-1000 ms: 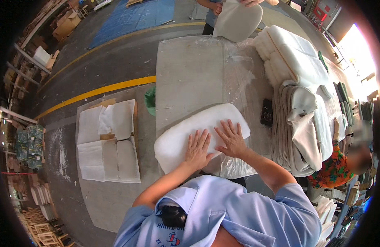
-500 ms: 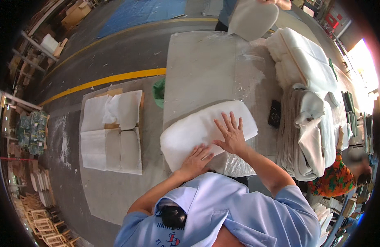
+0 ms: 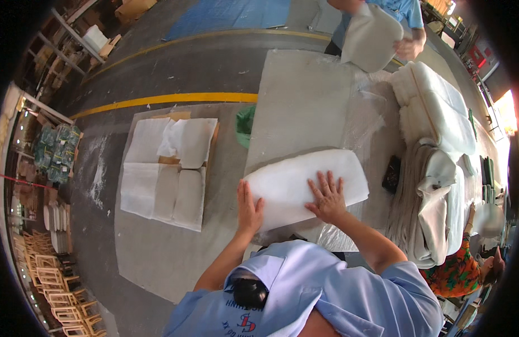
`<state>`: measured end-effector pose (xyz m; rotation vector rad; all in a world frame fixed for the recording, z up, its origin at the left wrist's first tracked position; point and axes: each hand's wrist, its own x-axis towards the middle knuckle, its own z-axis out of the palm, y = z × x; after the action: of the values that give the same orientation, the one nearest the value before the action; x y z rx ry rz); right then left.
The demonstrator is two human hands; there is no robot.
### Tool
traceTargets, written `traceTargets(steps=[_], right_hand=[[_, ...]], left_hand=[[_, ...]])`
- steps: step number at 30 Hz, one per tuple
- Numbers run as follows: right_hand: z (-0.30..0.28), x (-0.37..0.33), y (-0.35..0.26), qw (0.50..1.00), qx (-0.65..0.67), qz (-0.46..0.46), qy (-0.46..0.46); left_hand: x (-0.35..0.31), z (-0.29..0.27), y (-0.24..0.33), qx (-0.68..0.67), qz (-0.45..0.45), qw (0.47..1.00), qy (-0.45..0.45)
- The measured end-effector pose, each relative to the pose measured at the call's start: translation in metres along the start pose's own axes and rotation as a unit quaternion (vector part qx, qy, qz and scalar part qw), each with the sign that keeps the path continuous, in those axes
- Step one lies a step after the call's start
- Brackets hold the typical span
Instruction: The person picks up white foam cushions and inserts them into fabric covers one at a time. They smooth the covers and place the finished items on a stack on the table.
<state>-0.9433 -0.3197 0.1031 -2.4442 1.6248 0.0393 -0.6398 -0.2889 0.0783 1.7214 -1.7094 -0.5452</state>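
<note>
A thick white padded cushion [image 3: 296, 182] with rounded corners lies at a slant on the grey table [image 3: 301, 101]. My right hand [image 3: 328, 201] rests flat on its top, right of the middle, with the fingers spread. At the cushion's left end, my left hand [image 3: 249, 210] stands against the edge, fingers stretched out and pointing away from me. Neither hand grips anything; both touch the cushion.
Folded grey fabric [image 3: 419, 208] and thick white wadding [image 3: 433, 106] are stacked at the right, beside a small black object [image 3: 391, 174]. To the left lie pale cushion pieces [image 3: 189, 191] on a low sheet. Across the table a co-worker holds a rounded pale panel [image 3: 372, 38].
My left hand has moved from the cushion's near side to its left end. The right hand stays spread on top. Across the table, the co-worker's panel now hangs lower in view.
</note>
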Motion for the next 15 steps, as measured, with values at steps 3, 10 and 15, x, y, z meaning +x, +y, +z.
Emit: traceTargets(steps=[3,10,15], right_hand=[[0.003,-0.005,0.009,1.000,0.005,0.010,0.001],[-0.002,0.000,0.004,1.000,-0.001,0.013,-0.013],[-0.015,0.000,0.019,0.996,0.083,0.013,-0.033]], left_hand=[[0.003,0.000,0.004,-0.147,-0.082,0.985,0.047],[0.004,-0.002,-0.021,-0.407,-0.330,0.851,-0.035],[0.004,-0.032,-0.028,-0.466,-0.391,0.791,-0.056]])
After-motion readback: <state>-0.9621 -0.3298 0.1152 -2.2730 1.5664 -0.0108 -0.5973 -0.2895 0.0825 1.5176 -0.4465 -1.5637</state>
